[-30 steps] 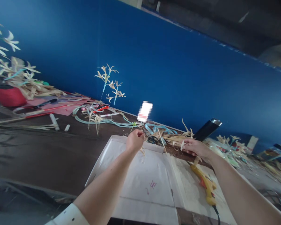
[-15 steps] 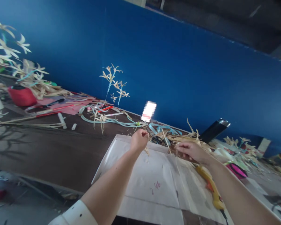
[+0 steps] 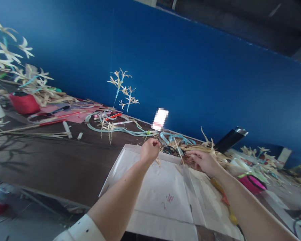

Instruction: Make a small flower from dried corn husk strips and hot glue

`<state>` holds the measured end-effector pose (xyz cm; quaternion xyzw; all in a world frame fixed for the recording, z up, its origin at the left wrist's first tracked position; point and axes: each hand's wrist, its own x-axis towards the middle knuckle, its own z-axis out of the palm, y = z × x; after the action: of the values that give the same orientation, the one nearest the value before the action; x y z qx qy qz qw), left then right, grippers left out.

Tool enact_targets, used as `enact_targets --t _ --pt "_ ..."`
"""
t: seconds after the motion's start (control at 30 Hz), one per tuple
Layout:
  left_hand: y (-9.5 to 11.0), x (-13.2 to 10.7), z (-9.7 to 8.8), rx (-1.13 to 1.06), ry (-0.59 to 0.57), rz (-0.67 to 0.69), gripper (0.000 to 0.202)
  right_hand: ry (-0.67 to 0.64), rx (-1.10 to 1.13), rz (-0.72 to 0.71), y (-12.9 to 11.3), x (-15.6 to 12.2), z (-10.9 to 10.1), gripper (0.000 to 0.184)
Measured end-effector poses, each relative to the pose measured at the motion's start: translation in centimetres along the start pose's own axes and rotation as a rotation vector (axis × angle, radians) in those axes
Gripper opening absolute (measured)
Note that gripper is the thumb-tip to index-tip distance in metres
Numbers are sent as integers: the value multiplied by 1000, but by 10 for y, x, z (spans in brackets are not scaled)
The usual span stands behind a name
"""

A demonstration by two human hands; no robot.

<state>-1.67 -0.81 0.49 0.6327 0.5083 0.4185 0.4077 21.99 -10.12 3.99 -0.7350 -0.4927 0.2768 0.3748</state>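
My left hand (image 3: 150, 149) is closed in a pinch above the back edge of a white cardboard tray (image 3: 153, 187). What its fingers hold is hidden; a small pale dried piece (image 3: 157, 162) shows just below them. To the right, my right hand (image 3: 204, 161) reaches over a heap of dried husk strips (image 3: 197, 147) with its fingers stretched out and the thumb apart. Between the hands, scissors (image 3: 168, 149) with dark handles lie beside a thin pale stick (image 3: 178, 150). Under my right forearm, a yellow glue gun (image 3: 232, 217) is partly covered.
Dried-husk flowers (image 3: 119, 82) stand against the blue wall (image 3: 150, 53). A blurred bright phone-like rectangle (image 3: 160, 118) leans there. A black flask (image 3: 232, 139) tilts at the right, near a pink-and-black pouch (image 3: 253, 184). Pale blue tubing (image 3: 90, 125) and a red pouch (image 3: 25, 103) lie left.
My right hand has shifted slightly up, its thumb now separate from the fingers, and its forearm covers more of the glue gun. My left hand has stayed nearly still.
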Motion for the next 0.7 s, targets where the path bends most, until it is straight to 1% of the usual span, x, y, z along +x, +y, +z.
enact_targets --t 0.1,0.23,0.3,0.37,0.47,0.57,0.63,0.7 --pt "2 -2 -1 -11 -4 -26 11 128 55 15 -4 2 -12 25" --pt "3 -3 -2 4 -10 -35 13 248 55 -88 -15 2 -29 36" --pt "2 -2 -2 16 -6 -44 14 318 3 -145 -19 2 -36 36" --pt "1 -2 -1 22 -4 -52 14 363 -50 -172 -20 3 -41 33" --pt "1 -1 0 20 1 -54 13 373 -99 -137 -14 9 -43 32" --pt "0 0 1 26 11 -43 11 374 -164 -101 -2 19 -41 31" --pt "-2 1 3 25 15 -20 11 367 -278 -84 7 27 -39 31" --pt "-4 2 4 13 13 14 10 346 -451 -32 14 35 -39 32"
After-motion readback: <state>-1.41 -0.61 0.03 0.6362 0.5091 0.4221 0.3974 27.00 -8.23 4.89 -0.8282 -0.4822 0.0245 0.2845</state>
